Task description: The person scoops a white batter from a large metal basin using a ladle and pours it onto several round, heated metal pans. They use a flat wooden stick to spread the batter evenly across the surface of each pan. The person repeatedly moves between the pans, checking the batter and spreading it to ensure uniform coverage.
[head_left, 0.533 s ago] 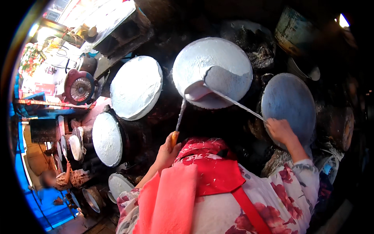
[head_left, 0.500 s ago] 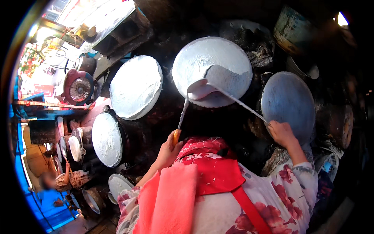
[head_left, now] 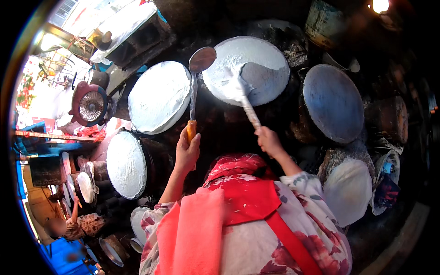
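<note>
My left hand [head_left: 187,149] grips the orange handle of a ladle [head_left: 202,59]. The ladle's round bowl is raised between two griddles, above the left edge of the middle one. In my right hand [head_left: 269,141] is a long, pale-handled spreader [head_left: 249,110], its white-smeared far end down on the middle round griddle [head_left: 265,78]. White batter [head_left: 238,49] covers most of that surface, and a grey patch shows at its right. The shape of the spreader's tip is lost in batter and blur.
To the left are more white-coated round griddles [head_left: 159,98] [head_left: 126,165]. A bare grey griddle [head_left: 333,103] is at right, above a pale round sheet [head_left: 348,192]. A fan [head_left: 91,105] stands far left; a person [head_left: 82,224] works among pans below it.
The ladle has come up off the middle griddle and to the left. My right hand has moved left and inward, bringing the spreader's end onto the batter.
</note>
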Demonstrator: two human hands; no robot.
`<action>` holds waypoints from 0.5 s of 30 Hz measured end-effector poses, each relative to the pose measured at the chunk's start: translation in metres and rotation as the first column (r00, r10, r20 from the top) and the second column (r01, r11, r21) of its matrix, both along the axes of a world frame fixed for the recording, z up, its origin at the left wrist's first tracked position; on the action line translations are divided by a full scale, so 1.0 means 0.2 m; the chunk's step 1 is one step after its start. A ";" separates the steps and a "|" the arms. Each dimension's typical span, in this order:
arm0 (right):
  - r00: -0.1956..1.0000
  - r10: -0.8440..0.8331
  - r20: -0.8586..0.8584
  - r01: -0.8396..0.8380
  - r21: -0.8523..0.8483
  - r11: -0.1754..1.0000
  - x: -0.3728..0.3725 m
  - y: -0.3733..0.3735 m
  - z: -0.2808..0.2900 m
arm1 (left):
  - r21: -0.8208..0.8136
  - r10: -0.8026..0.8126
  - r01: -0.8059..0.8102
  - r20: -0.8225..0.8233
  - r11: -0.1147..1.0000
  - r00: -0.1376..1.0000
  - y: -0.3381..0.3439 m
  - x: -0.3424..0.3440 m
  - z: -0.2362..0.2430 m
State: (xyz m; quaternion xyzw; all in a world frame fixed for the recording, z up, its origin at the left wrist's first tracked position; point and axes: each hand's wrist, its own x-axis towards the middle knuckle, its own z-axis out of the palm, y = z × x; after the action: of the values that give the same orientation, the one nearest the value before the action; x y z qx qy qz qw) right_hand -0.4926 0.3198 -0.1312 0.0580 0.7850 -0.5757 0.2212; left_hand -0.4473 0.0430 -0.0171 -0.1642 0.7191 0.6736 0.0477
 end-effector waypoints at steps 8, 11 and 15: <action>0.874 0.187 -0.449 0.014 0.407 0.913 0.13 -0.13 -0.04 | 0.111 -0.046 0.042 0.034 0.993 0.998 0.01 0.06 0.00; 0.884 0.171 -0.436 0.093 0.520 0.849 0.06 -0.01 -0.14 | 0.120 -0.043 0.036 0.051 0.992 0.998 0.03 0.03 0.01; 0.923 -0.126 -0.364 0.243 0.297 0.924 0.02 0.28 -0.15 | 0.098 -0.038 0.031 0.078 0.995 0.996 0.04 0.03 -0.01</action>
State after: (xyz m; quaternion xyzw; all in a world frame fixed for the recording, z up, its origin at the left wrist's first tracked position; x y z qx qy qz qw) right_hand -0.4887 0.3764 -0.1607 0.0698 0.8887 -0.4529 0.0139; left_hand -0.4404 0.0509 -0.0196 -0.1758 0.6861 0.6995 0.0957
